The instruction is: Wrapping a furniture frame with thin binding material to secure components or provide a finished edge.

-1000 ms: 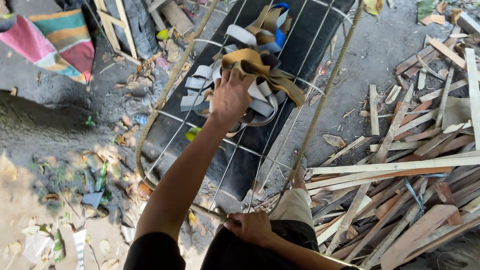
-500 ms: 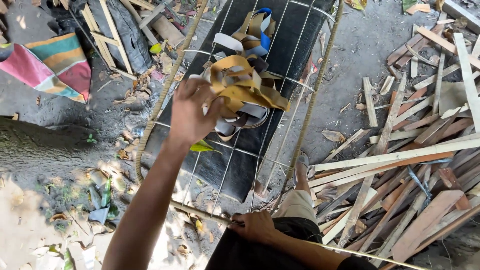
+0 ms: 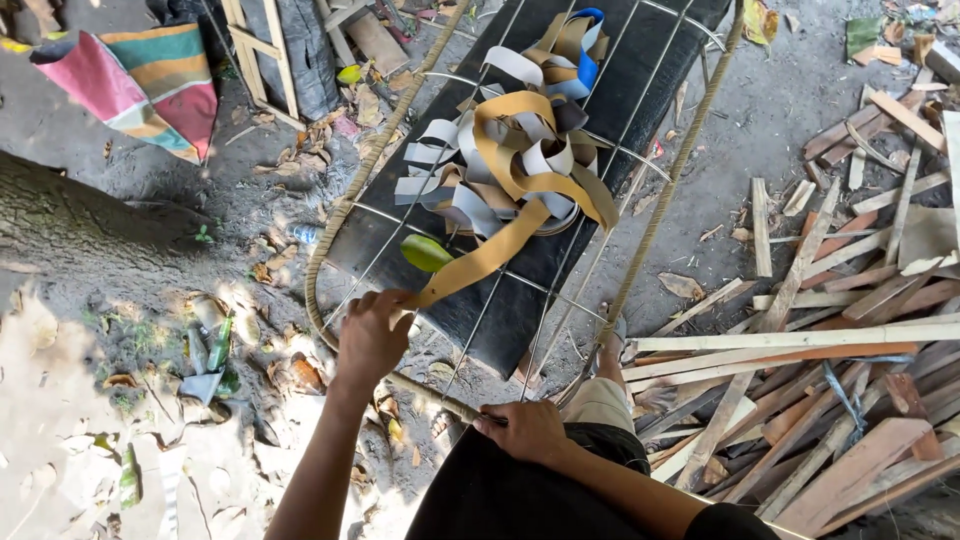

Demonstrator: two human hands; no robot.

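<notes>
My left hand [image 3: 371, 335] grips the end of a tan strap [image 3: 480, 262] and holds it stretched from a tangled heap of strips [image 3: 510, 160]. The heap mixes tan, grey-white and blue bands and lies on a black panel inside a wire frame. That wire frame [image 3: 340, 225] has a rope-wrapped rim. My right hand [image 3: 523, 430] clasps the near end of this rim, just above my dark trousers. A green leaf [image 3: 427, 252] lies on the panel beside the strap.
A pile of scrap wood slats [image 3: 850, 330] covers the ground on the right. A striped cloth [image 3: 150, 85] and a wooden frame [image 3: 265, 60] sit at the upper left. Dry leaves and litter [image 3: 210, 350] spread over the dirt on the left.
My left hand has drawn back from the heap toward me and to the left, pulling a tan strap out with it. My right hand has stayed on the frame's rim.
</notes>
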